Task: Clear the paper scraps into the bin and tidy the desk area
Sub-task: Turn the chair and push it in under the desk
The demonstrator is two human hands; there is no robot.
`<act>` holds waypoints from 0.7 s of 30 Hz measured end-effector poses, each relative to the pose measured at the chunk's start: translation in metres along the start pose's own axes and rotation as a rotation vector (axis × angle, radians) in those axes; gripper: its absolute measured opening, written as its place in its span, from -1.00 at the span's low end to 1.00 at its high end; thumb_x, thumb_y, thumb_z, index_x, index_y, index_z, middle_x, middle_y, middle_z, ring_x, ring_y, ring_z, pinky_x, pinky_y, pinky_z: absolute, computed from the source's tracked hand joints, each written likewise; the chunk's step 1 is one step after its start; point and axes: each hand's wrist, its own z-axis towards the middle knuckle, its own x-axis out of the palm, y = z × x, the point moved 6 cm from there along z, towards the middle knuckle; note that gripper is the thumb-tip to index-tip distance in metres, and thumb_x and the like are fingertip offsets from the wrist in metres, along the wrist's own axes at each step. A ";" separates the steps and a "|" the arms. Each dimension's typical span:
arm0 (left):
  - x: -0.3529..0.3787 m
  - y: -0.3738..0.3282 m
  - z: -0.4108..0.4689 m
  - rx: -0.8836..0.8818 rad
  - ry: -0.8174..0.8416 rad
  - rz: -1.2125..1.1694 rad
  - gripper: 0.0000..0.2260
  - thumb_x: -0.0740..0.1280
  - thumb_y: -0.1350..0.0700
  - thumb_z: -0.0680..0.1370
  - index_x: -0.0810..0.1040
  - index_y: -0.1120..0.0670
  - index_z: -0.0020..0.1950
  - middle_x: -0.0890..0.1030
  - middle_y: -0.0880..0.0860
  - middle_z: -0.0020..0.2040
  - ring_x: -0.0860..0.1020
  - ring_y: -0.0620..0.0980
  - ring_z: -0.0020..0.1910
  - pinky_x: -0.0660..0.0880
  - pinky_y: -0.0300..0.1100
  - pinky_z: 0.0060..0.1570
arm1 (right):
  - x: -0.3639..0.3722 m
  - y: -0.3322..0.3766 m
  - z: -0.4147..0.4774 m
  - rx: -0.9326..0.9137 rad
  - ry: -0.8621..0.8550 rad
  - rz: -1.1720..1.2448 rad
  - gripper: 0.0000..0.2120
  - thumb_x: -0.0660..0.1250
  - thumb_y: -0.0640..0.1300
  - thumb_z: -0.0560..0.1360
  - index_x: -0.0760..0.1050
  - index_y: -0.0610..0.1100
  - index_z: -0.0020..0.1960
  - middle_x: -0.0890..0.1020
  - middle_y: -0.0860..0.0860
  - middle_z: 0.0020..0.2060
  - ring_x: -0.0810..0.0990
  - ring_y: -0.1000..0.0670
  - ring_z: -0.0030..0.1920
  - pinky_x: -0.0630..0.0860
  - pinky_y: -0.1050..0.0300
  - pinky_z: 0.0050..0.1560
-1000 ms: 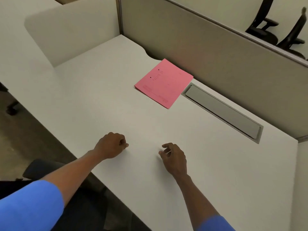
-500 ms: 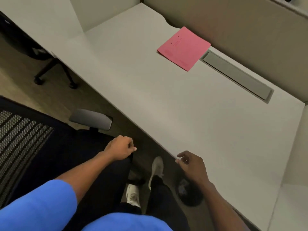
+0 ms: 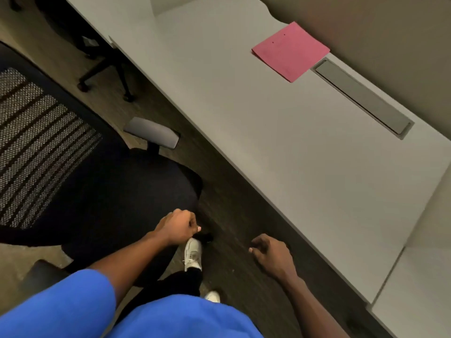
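Note:
My left hand (image 3: 179, 226) is a closed fist over the dark floor, just in front of the black chair seat (image 3: 127, 191); nothing shows in it. To its right, my right hand (image 3: 273, 254) hangs palm down over the floor with its fingers loosely curled and nothing visible in them. Both hands are off the white desk (image 3: 280, 142), whose front edge runs diagonally to their right. A pink folder (image 3: 290, 51) lies flat at the far side of the desk. No paper scraps and no bin are in view.
A grey cable-tray lid (image 3: 361, 96) is set into the desk beside the folder. The mesh-backed office chair (image 3: 36, 142) with its grey armrest (image 3: 151, 132) stands at the left. My white shoe (image 3: 192, 254) is on the floor between my hands. Another chair's base (image 3: 105, 76) is further back.
My view has swung down and back from the desk. Both hands have come off the desktop, past its front edge, and now hang over the floor. The left stays fisted.

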 end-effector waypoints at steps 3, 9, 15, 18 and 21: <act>0.029 0.002 -0.025 -0.044 -0.030 -0.018 -0.81 0.41 -0.20 0.54 0.62 -0.11 -0.08 0.67 -0.10 -0.07 0.65 -0.06 -0.07 0.66 0.03 0.00 | 0.015 -0.014 -0.016 -0.041 0.027 -0.047 -0.75 0.42 0.14 0.58 0.57 0.14 0.24 0.68 0.17 0.10 0.62 0.20 0.06 0.61 0.12 0.11; 0.096 0.006 -0.082 -0.117 -0.046 0.023 -0.76 0.41 -0.23 0.52 0.63 -0.07 -0.04 0.68 -0.02 -0.01 0.67 0.09 0.01 0.62 -0.03 -0.01 | 0.037 -0.035 -0.050 -0.094 0.068 -0.074 -0.74 0.40 0.14 0.58 0.57 0.13 0.24 0.70 0.14 0.12 0.67 0.12 0.11 0.67 -0.04 0.18; 0.135 0.021 -0.127 -0.140 -0.040 0.035 -0.75 0.41 -0.24 0.53 0.58 -0.09 -0.15 0.72 -0.01 0.00 0.70 0.10 0.03 0.63 -0.06 -0.01 | 0.069 -0.039 -0.090 -0.111 0.080 -0.117 -0.76 0.39 0.19 0.55 0.58 0.13 0.17 0.70 0.15 0.02 0.68 0.09 0.03 0.67 -0.04 0.04; 0.143 0.034 -0.146 -0.162 -0.036 0.030 -0.71 0.40 -0.26 0.50 0.65 -0.06 -0.04 0.72 -0.03 0.00 0.70 0.09 0.04 0.63 -0.06 0.00 | 0.089 -0.037 -0.106 -0.106 0.101 -0.125 -0.74 0.39 0.20 0.54 0.58 0.13 0.16 0.71 0.15 -0.01 0.68 0.08 0.02 0.68 -0.07 0.02; 0.144 0.055 -0.158 -0.181 -0.056 0.021 -0.70 0.39 -0.27 0.48 0.64 -0.05 -0.09 0.73 -0.01 -0.03 0.70 0.11 0.03 0.63 -0.05 0.00 | 0.106 -0.028 -0.116 -0.093 0.118 -0.134 -0.74 0.40 0.18 0.53 0.60 0.10 0.15 0.72 0.13 -0.01 0.69 0.04 0.05 0.64 0.00 0.01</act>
